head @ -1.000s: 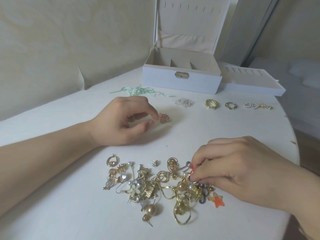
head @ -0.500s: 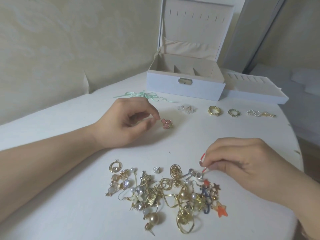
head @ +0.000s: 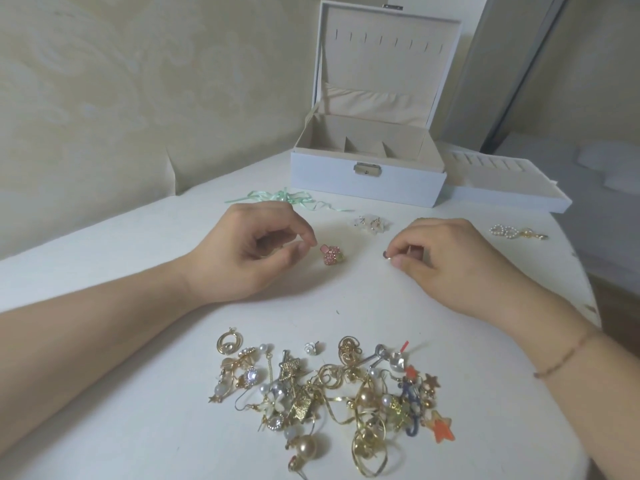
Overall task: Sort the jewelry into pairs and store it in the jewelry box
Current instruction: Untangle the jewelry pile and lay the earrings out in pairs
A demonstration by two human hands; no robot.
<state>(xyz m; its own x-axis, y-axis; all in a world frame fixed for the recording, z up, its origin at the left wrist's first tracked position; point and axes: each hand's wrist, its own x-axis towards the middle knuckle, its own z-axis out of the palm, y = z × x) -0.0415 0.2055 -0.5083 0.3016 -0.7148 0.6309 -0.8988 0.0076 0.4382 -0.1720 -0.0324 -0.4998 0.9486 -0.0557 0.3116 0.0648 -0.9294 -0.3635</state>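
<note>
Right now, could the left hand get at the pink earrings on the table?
Probably yes. The left hand rests beside the pink earrings, fingertips just short of them, nothing between. It holds nothing; the right hand pinches a small piece farther right.

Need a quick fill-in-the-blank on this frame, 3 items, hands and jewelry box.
1. The jewelry box at the back of the table stands with its lid ____.
2. The small item lifted clear of the table is pinched by the ____ hand.
3. The pink earrings lie just off the fingertips of the ____ hand.

Missing words: open; right; left
</note>
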